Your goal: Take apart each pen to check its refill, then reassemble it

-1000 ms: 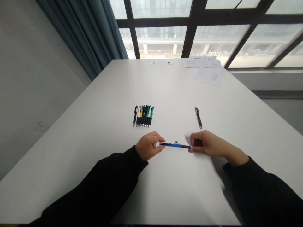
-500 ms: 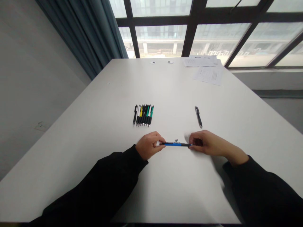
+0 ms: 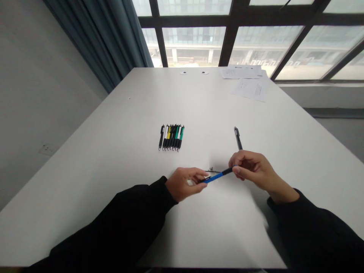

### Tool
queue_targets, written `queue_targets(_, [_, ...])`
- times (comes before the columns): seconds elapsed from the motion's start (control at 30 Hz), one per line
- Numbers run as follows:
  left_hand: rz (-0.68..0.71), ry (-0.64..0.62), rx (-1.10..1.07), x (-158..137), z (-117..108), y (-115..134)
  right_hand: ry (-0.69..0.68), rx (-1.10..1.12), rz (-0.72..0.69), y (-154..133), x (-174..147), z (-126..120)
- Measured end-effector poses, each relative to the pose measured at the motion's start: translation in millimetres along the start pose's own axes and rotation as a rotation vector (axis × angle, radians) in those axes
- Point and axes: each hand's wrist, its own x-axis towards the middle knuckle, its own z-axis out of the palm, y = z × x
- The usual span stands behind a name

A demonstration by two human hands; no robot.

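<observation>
Your right hand (image 3: 253, 170) pinches the blue pen (image 3: 214, 177) by its black grip (image 3: 227, 171), tilted between both hands; how firmly your left hand (image 3: 186, 184) holds the clip end is unclear. A low sweep could send the small metallic piece (image 3: 211, 169) just beyond the pen rolling.

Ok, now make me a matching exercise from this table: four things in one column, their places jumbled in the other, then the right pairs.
Things:
1. Blue pen
2. Row of pens
3. Lone dark pen
4. Papers

Places:
A. Side by side, beyond the left hand
B. Near the window
C. Just beyond the right hand
D. Held between both hands

Pairs: 1-D, 2-A, 3-C, 4-B
</observation>
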Motion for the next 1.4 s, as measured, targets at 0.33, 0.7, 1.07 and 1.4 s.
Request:
queue_targets(0.33, [-0.254,-0.206,-0.444,-5,21,12,-0.131,0.015,0.054,-10,-3,35])
queue_targets(0.7, [-0.31,-0.052,-0.61,5,2,2,-0.234,-0.77,-0.085,13,14,-1])
queue_targets(1.07, [-0.282,-0.084,-0.699,3,-4,-1,-0.244,-0.529,0.086,15,10,-1])
queue_targets(1.4, [-0.394,-0.28,-0.653,3,-5,8,-0.007,0.159,0.021,21,12,2])
